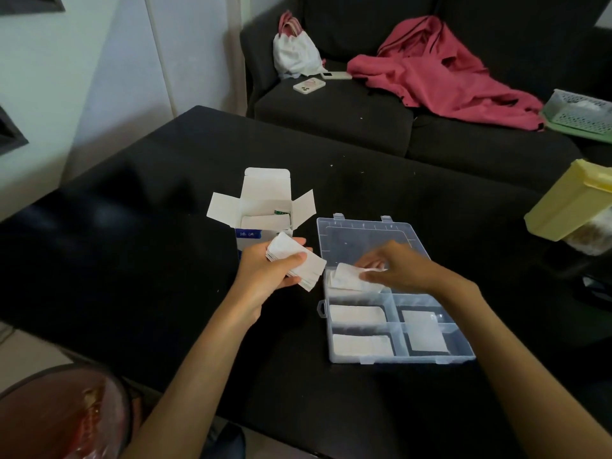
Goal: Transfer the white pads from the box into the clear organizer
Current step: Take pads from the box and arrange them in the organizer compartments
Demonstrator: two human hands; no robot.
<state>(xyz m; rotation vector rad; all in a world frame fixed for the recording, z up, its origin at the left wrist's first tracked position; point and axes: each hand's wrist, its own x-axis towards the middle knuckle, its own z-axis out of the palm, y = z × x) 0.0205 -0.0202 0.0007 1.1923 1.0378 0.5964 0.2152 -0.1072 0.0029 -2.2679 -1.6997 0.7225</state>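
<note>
From the head camera, a black table (139,246) fills most of the picture. A small white box (263,210) stands on it with its flaps open, and a few white things still sit inside. Just to the right of the box lies the clear organizer (394,293), with its lid open flat behind it.

The left hand (265,276) is in front of the box. Its fingers are curled under a stack of white pads (294,261) and the thumb presses down on top, so the stack is held tight between thumb and fingers. One end of the stack sticks out toward the organizer.

The right hand (394,263) is over the far left slot of the organizer. Its thumb and fingertips pinch the edge of a single white pad (347,276). The pad is low in that slot, on top of other pads there; I cannot tell if it touches them.

Three other slots nearer the person each have white pads lying flat.

Behind the table is a dark sofa (331,120) with a pink cloth (440,71), a white bag (294,54) and a phone (309,85). A yellow container (569,203) sits at the right edge.
</note>
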